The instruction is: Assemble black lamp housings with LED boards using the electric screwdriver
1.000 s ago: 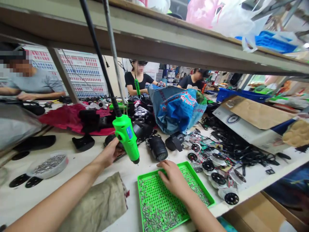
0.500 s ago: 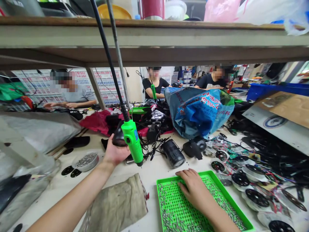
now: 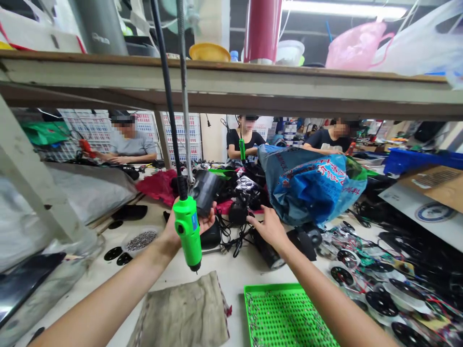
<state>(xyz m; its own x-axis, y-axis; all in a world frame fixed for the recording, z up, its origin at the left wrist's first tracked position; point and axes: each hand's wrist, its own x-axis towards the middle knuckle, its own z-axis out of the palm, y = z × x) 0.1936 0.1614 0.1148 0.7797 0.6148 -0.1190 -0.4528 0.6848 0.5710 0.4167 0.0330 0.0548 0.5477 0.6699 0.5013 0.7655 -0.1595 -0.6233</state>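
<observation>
**Bench work: my left hand (image 3: 169, 235) cradles a dark grey plastic housing (image 3: 205, 193) just behind a neon-green electric screwdriver (image 3: 187, 231).**

The left fingers curl up under the housing. My right hand (image 3: 268, 225) hangs open, fingers spread, just above a black cylindrical housing (image 3: 265, 255). A bright green perforated plastic tray (image 3: 285, 315) of small metal screws lies at 6 o'clock; a blue printed plastic bag (image 3: 311, 190) sits at 1 o'clock.

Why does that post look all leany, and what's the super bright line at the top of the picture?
In the head view, the pale post seems to lean because the wide lens bends things most near the edges; the bright line is a ceiling strip light, glowing white.
</observation>
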